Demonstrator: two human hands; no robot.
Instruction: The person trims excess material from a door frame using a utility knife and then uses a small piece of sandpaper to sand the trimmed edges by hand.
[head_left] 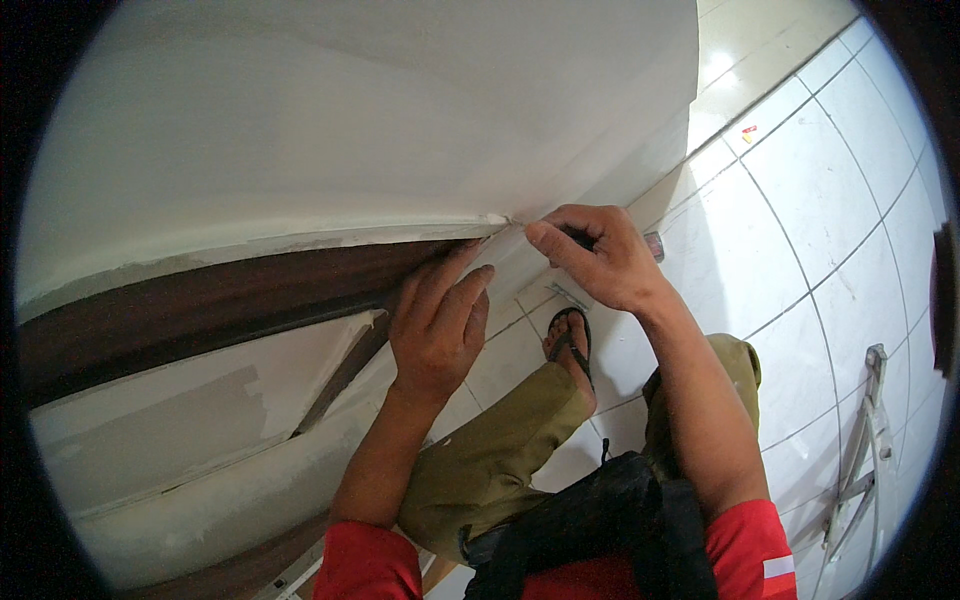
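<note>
The left grip [438,335] is loosely open: fingers extended and slightly bent, the upper fingertips at the lower edge of the wall. Whether anything is under these fingertips cannot be told. The right grip [605,255] is closed around the tool [655,246]. The butt of its handle projects on the right side of the fist; most of the remainder is covered by the fingers. The tool's working end points left, toward the end of the pale strip [250,240]; contact cannot be confirmed.

Surroundings, left to right: The dark frame [200,290] runs from the left rim to the left grip, directly beneath the pale strip. Below it is the panel [110,410], white with a grey patch. The wall [300,120] occupies the area above the strip. The left sleeve [365,562] is red. The trousers [490,430] are olive; the bag [600,505] is black and lies across the waist. A foot in a black sandal [588,375] stands on the floor [790,240], which is laid with white tiles. The right sleeve [745,540] is red with a light band. A small red and yellow scrap [748,133] lies on the tiles at upper right. The ladder [878,430] is at lower right.
</note>
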